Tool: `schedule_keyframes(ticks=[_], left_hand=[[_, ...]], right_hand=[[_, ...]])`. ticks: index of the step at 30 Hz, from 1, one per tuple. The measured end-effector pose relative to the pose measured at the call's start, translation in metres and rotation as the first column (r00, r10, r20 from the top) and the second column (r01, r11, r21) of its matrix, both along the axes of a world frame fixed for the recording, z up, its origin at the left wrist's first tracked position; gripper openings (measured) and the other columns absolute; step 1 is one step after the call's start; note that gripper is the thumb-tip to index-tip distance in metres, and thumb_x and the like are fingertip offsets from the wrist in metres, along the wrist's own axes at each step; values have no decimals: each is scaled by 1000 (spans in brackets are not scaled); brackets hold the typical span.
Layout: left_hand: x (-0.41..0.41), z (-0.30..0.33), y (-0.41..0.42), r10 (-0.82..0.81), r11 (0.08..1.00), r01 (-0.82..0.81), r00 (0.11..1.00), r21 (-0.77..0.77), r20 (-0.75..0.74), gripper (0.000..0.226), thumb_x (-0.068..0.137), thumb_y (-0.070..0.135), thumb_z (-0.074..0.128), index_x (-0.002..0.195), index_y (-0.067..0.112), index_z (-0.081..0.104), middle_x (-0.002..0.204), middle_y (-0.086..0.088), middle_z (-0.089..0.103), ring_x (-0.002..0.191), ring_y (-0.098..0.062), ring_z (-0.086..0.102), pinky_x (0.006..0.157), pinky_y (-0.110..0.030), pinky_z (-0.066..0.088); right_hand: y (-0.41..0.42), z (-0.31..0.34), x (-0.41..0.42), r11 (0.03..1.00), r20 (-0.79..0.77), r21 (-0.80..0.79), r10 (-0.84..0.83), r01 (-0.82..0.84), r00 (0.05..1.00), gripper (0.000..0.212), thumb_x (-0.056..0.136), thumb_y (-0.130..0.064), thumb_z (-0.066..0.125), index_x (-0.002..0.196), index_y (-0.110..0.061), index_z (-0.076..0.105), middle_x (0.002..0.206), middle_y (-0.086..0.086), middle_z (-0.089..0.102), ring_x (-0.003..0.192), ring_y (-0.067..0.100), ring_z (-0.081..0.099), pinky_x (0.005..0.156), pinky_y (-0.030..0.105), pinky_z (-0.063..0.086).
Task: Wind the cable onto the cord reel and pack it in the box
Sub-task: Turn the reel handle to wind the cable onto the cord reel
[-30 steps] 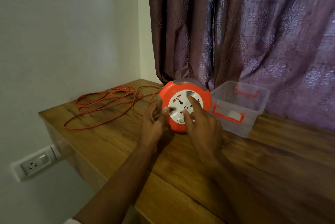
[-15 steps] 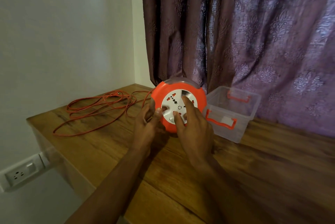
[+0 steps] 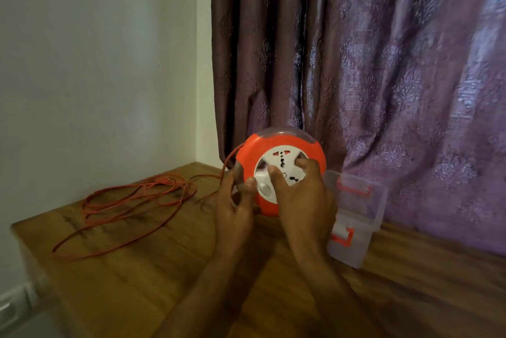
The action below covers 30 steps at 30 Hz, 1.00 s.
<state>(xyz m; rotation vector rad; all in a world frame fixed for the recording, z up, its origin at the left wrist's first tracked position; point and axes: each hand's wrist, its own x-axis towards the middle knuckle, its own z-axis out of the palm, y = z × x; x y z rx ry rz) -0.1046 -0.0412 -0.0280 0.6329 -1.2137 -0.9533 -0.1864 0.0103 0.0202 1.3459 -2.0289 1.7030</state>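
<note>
Orange plastic cord reel point(image 3: 284, 146) stands on edge on the wooden table point(image 3: 137, 277), lifted slightly toward the purple curtain point(image 3: 383, 77) at 12 o'clock. I note its white socket face point(image 3: 279, 165) is turned toward the camera. Left hand point(image 3: 235, 206) is at 9 o'clock of the reel, thumb and fingers curled round the rim, steadying the housing. Right hand point(image 3: 301, 195) is at 4 o'clock of the reel, fingers curled onto the socket face, gripping it as if to turn the hub.

The orange cable point(image 3: 131, 209) leaves the reel at its 10 o'clock edge and runs to a loose heap of overlapping loops at 9 o'clock on the table. Judgement: winding is barely begun; most of the cable lies unwound.

Clear plastic box with orange latches point(image 3: 361, 214) sits at 3 o'clock, just beside the right hand, open-topped, empty as far as I can tell.

Risks, as I judge them:
- The loops cross each other; fast winding could pull a knot tight against the reel's inlet and jam it.
- The far end could whip off the table's 9 o'clock edge when drawn in.
- The right wrist is near the box; a wide turn could knock it.
- The left grip covers little rim; the housing could spin with the hub.
</note>
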Motion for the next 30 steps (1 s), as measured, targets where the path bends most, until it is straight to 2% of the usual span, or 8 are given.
schedule_keyframes(ticks=[5,10,13,17,19,22,25,30], left_hand=[[-19,36,-21,270,959,-275,960,-75,-67,25,100,51,38,109,38,58,107,4,69,97,-19,71,71,-30,62],[-32,62,-35,355,917,-362,932,-167,-67,18,98,40,37,86,36,50,92,-5,65,85,-25,67,71,-51,60],[-40,66,-39,357,912,-367,930,-181,-88,29,97,47,38,89,24,52,95,-14,69,87,-29,69,72,-52,59],[-49,69,-46,364,911,-375,927,-171,-90,30,97,44,38,93,19,53,98,-13,70,90,-28,69,76,-53,60],[-52,72,-49,346,921,-358,933,-155,-100,32,97,42,38,93,16,56,98,-13,70,91,-28,69,77,-52,60],[-51,80,-54,310,932,-324,945,-163,-107,40,97,43,40,96,9,61,97,-12,71,92,-28,70,75,-44,61],[-50,88,-52,313,920,-320,947,-226,-68,31,97,45,41,94,21,61,94,-1,71,90,-22,70,77,-46,62],[-40,83,-41,328,898,-333,942,-287,-67,23,93,54,39,90,38,55,91,4,68,88,-21,70,75,-51,62]], right_hand=[[-7,21,2,987,202,-77,156,-143,967,38,83,-47,60,116,-29,56,100,4,69,100,23,62,88,37,47],[-7,37,-3,943,346,-129,333,-307,877,46,81,-36,57,125,-34,47,92,-1,73,79,36,67,75,48,54],[-6,41,-4,854,567,-305,519,-423,639,46,85,-20,57,127,-31,44,85,2,74,42,24,59,48,32,52],[-4,51,-6,780,657,-385,607,-494,447,46,89,-17,56,128,-32,36,91,6,74,37,17,56,41,25,47],[-3,53,-11,824,575,-287,556,-489,600,44,88,-21,58,126,-30,40,98,1,72,45,19,61,49,29,52],[-1,52,-26,973,92,-86,222,-214,971,44,87,-27,59,129,-32,46,111,-9,65,85,12,62,76,28,48],[3,54,-33,991,-199,25,133,-131,971,52,90,-30,56,137,-42,38,125,-5,51,108,15,53,74,24,35],[5,55,-28,990,-363,135,85,-38,928,55,94,-41,45,142,-50,20,126,2,49,104,27,56,77,37,44]])
